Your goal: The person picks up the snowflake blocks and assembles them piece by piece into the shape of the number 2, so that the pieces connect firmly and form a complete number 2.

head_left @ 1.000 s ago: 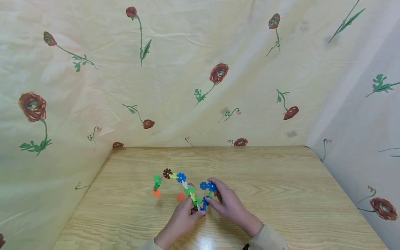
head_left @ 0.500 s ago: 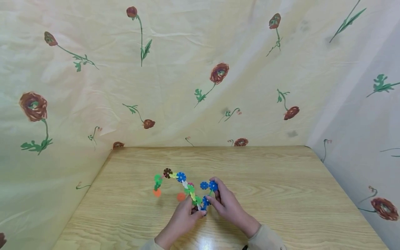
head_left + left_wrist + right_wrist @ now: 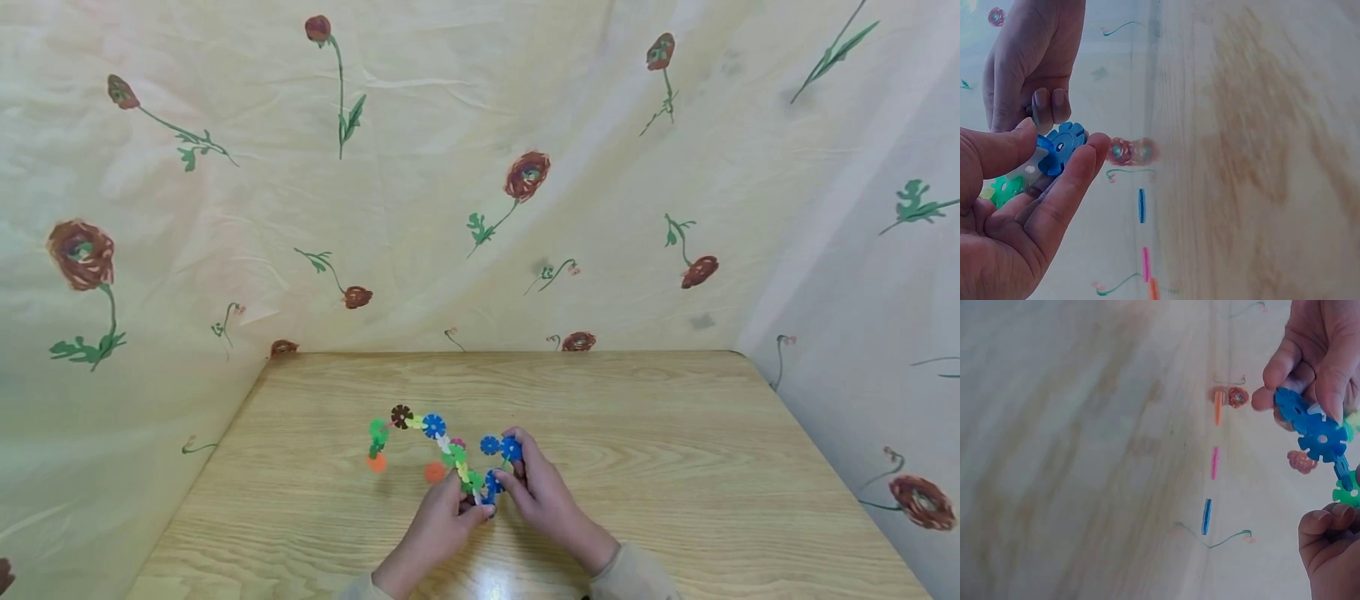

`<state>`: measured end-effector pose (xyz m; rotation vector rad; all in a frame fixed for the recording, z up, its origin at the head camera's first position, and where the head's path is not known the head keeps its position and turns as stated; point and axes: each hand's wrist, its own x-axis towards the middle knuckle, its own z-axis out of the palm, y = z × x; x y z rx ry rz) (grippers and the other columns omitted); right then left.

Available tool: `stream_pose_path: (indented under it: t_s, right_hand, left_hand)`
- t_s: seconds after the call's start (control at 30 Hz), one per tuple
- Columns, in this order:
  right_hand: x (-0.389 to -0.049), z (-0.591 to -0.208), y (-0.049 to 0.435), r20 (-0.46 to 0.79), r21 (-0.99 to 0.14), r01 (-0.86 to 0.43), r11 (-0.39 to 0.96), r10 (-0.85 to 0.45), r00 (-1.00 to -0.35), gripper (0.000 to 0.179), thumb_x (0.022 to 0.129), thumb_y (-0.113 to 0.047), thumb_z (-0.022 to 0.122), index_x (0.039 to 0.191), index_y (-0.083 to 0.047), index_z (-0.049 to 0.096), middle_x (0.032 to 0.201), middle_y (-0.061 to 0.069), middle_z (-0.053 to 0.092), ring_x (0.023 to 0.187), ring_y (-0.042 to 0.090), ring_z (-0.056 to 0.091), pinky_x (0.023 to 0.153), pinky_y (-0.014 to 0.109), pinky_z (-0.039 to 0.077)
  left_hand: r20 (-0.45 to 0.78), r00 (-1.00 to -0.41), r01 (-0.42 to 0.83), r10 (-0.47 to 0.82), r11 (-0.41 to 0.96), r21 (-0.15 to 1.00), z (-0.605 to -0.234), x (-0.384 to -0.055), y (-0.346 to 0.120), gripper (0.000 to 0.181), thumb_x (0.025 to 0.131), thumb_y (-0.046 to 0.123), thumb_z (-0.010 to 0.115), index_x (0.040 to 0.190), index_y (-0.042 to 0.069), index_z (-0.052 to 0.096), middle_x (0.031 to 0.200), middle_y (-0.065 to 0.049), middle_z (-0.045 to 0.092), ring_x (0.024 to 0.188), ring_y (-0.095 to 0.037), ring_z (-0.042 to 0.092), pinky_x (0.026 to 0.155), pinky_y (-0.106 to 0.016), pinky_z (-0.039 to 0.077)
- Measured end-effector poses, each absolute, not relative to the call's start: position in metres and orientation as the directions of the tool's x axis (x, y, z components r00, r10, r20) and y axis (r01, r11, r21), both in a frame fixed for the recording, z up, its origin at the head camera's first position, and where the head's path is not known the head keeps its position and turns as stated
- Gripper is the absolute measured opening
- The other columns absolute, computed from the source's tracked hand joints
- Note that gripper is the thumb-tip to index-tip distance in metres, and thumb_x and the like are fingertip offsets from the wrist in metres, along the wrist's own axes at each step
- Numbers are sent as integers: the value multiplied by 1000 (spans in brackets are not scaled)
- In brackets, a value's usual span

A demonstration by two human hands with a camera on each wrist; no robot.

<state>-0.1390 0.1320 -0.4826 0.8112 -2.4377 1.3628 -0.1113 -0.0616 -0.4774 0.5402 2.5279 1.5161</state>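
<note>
A chain of notched plastic discs (image 3: 433,426), joined edge to edge in several colours, is held above the table by both hands. My left hand (image 3: 438,518) pinches it near its blue and white discs, thumb on top; the left wrist view shows a blue disc (image 3: 1065,149) at its fingertips. My right hand (image 3: 551,500) grips the blue and green end of the chain, with a blue disc (image 3: 512,448) at its index finger. In the right wrist view a green disc (image 3: 1347,492) is at its fingertips. The chain's far end, with an orange disc (image 3: 377,462), hangs at the left.
Loose orange (image 3: 435,472), pink (image 3: 457,442) and blue (image 3: 489,445) discs lie in a row on the wooden table (image 3: 675,417), beyond my hands. Flower-printed cloth (image 3: 420,208) stands behind the table and along both sides.
My right wrist and sleeve have shifted slightly left, and the blue disc at the right fingers has turned a little. The left hand and the loose discs look unmoved.
</note>
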Motion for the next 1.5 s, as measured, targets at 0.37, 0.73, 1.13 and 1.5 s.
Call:
stream_pose_path:
  t_s: [0.37, 0.73, 1.13, 1.5]
  right_hand:
    - [-139, -476, 131, 378, -726, -512, 459, -355, -855, 55, 98, -28, 60, 145, -13, 34, 82, -11, 49, 59, 3, 43, 50, 21, 42]
    - [-163, -477, 141, 292, -743, -376, 553, -237, -927, 24, 101, -8, 52, 124, -8, 61, 90, 2, 61, 67, 7, 49, 59, 25, 45]
    - [-179, -484, 132, -37, -496, -322, 806, -390, -920, 39, 102, -13, 49, 141, -16, 53, 87, 8, 51, 62, 18, 46, 57, 34, 44]
    - [-177, -481, 126, -81, -294, -380, 877, -419, -904, 24, 99, -17, 55, 91, 0, 70, 78, 7, 52, 65, 20, 48, 63, 41, 48]
  left_hand:
    - [50, -931, 221, 363, 449, 866, -476, -112, -66, 29, 93, 22, 67, 114, 9, 52, 88, 5, 55, 75, -6, 52, 64, -23, 47]
    - [-8, -957, 147, 289, 513, 846, -475, -114, -74, 27, 91, 20, 70, 109, 8, 54, 86, 2, 53, 74, -13, 48, 62, -25, 43]
    - [-37, -952, 129, 305, 505, 854, -477, -113, -78, 43, 90, 24, 71, 124, 7, 54, 106, 0, 61, 90, -12, 54, 75, -29, 49]
    - [-55, -956, 109, 289, 522, 846, -475, -112, -78, 37, 90, 25, 71, 116, 7, 54, 87, 2, 55, 75, -13, 49, 63, -25, 43]
